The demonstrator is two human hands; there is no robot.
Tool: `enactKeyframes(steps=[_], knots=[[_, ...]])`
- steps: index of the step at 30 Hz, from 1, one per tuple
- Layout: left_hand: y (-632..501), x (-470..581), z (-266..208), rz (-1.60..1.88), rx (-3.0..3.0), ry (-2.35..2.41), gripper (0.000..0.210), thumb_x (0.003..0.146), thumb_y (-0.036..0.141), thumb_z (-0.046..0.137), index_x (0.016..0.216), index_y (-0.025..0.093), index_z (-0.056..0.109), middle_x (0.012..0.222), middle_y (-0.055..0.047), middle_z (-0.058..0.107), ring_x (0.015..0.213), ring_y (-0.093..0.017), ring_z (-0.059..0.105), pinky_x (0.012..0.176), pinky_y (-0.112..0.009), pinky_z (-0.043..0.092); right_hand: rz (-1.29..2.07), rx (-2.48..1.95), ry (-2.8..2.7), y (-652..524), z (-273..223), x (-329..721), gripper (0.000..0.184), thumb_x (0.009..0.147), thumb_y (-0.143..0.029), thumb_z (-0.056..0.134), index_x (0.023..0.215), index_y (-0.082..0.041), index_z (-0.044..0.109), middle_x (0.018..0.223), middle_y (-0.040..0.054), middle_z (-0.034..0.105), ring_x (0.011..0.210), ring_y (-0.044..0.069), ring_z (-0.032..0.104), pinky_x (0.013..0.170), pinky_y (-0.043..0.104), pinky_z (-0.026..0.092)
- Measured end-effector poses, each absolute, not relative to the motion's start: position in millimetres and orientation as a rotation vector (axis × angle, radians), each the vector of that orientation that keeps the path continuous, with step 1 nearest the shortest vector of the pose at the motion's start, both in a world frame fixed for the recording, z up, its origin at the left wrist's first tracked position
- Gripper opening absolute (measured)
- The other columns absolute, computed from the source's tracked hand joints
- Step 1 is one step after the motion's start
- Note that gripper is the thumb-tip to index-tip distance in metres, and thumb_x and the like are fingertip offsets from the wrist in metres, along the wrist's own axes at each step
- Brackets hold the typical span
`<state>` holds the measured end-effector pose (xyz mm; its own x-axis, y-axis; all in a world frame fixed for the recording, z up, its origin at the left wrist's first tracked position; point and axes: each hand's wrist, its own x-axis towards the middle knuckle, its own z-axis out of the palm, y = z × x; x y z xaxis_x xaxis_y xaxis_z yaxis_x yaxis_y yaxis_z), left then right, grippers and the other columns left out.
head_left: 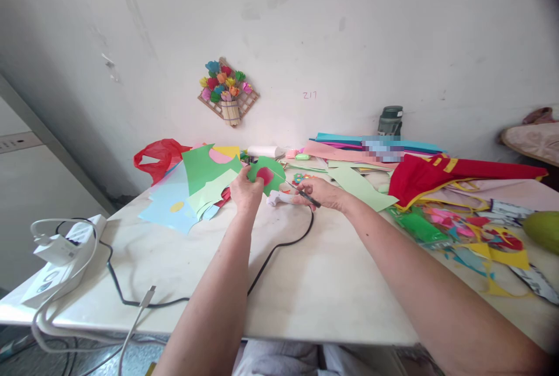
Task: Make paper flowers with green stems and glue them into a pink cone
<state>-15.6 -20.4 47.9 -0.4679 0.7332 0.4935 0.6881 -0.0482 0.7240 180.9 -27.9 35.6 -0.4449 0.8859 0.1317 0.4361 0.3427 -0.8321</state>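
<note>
My left hand (pixel 247 191) is closed on the edge of a round green paper piece (pixel 275 183) with a red circle (pixel 263 174) at its centre. The fingers behind the paper are hidden. In my right hand (pixel 323 192) is a pair of dark-handled scissors (pixel 309 197), seen nearly edge-on, its thin metal end reaching over the green paper. Just below, a white glue gun (pixel 279 198) lies on the table, with a black cord running toward me. Small coloured paper flowers (pixel 301 178) lie behind my right hand.
Coloured sheets (pixel 168 204) and a red plastic bag (pixel 159 158) lie at left. A power strip (pixel 65 265) with cables sits at the left edge. Further right are stacked papers (pixel 356 155), a bottle (pixel 390 121), red cloth (pixel 419 178), paper scraps (pixel 493 242) and a green fruit (pixel 544 231).
</note>
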Motion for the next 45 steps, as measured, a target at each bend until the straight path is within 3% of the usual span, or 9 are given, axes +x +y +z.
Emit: enactKeyframes(steps=[8,45], knots=[[-20.4,-14.7,47.2,1.611,1.604,2.13,0.041,0.06,0.026,0.056,0.101,0.024,0.063,0.068,0.0,0.061,0.069,-0.018,0.058,0.065,-0.027,0.044,0.966,-1.159,-2.025,-25.1,33.1,180.8,0.041,0.059,-0.05,0.065,0.078,-0.014,0.059,0.05,-0.0043,0.046,0.041,0.007,0.04,0.038,0.022,0.03],[-17.7,-15.4,43.3,1.659,1.642,2.009,0.042,0.06,0.023,0.054,0.102,0.021,0.062,0.063,0.002,0.058,0.058,-0.014,0.056,0.062,-0.025,0.047,1.047,-1.135,-1.981,-25.9,34.0,179.8,0.036,0.059,-0.045,0.067,0.075,-0.014,0.059,0.046,-0.0056,0.044,0.039,0.007,0.039,0.036,0.021,0.032]])
